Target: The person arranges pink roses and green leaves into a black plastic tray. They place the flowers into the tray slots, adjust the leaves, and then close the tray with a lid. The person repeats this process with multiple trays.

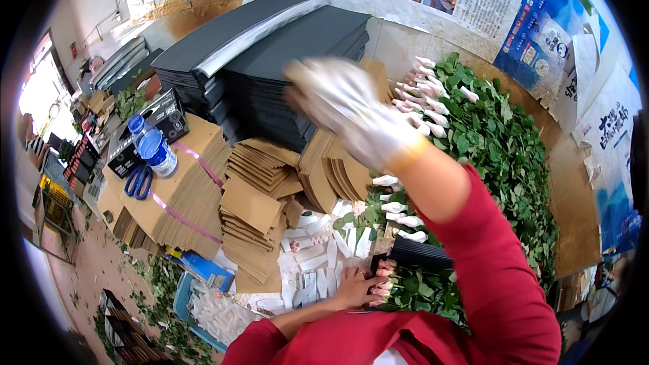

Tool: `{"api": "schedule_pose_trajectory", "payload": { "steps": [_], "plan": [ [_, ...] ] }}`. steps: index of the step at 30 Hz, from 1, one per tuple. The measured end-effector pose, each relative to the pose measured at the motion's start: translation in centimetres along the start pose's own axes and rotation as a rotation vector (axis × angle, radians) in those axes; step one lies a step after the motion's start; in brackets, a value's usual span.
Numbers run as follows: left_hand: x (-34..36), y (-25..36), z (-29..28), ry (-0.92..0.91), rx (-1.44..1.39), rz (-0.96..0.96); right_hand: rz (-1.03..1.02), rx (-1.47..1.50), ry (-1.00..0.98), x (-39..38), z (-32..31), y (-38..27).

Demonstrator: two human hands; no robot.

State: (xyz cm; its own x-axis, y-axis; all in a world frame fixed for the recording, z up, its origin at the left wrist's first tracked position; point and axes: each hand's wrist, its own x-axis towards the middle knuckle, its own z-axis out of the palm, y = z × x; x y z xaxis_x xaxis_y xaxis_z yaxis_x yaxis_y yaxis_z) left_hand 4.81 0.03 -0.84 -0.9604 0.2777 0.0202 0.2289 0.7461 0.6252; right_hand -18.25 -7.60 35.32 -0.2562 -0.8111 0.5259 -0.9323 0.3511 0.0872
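Observation:
My bare left hand (356,288) is at the table's near side, its fingers closed against a row of pink rose heads (382,282). Green leaves spread to the right of these heads, and a black corrugated sheet (420,254) lies just beyond them. My right hand (345,104), in a white glove, is raised in front of a tall stack of black sheets (291,40). Motion smears its fingers, so their grip does not show. White-sleeved flower heads (399,215) lie under my right forearm. White sleeves (318,280) are scattered beside my left hand.
Leafy stems with white-wrapped heads (500,142) pile up at the right. Brown cardboard stacks (189,196) stand left of centre, bearing a water bottle (157,152), blue scissors (138,182) and a black box (162,115). A blue tub (182,301) holds more white sleeves.

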Motion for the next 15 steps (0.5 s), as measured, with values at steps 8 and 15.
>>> {"api": "schedule_pose_trajectory", "payload": {
  "steps": [8, 15],
  "plan": [
    [0.0, -1.4, -0.8, -0.139, -0.687, -0.166, -0.083, -0.317, -0.060, -8.2, -3.9, -3.2],
    [0.0, 3.4, -11.3, -0.287, -1.530, -0.356, 0.167, -0.173, -0.418, -36.1, -11.5, -7.5]
  ]
}}
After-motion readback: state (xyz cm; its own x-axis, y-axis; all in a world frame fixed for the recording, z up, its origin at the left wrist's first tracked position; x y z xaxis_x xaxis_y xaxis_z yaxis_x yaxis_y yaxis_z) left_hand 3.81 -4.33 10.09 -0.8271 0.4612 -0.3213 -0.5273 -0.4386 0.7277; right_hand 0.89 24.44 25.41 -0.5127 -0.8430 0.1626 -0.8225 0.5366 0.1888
